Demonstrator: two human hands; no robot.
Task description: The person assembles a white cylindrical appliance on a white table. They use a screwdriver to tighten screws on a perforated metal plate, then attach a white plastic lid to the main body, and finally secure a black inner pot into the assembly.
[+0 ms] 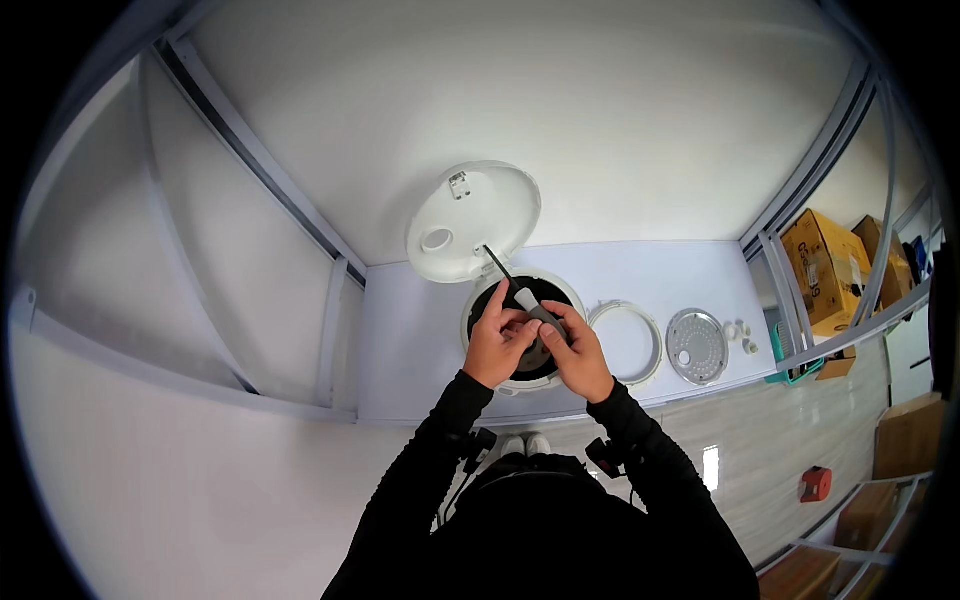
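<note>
A screwdriver (pixel 541 313) with a grey handle and dark shaft slants up and left over a white rice cooker (pixel 573 297). My right hand (pixel 580 358) is closed around its handle, thumb on top. My left hand (pixel 490 350) is closed against the front of the handle, its index finger stretched along the shaft and the thumb bent in. The tip meets the inner side of the raised white lid (pixel 505 205), by a small hole near the hinge. Both hands hide part of the cooker's dark inside.
Right of the cooker lie a white ring (pixel 657 350), a perforated metal disc (pixel 698 347) and several small pale parts (pixel 745 335). Frame posts (pixel 333 330) flank the white table (pixel 395 350). Cardboard boxes (pixel 825 270) and a teal crate (pixel 800 374) stand beyond its right end; a red object (pixel 816 484) lies on the floor.
</note>
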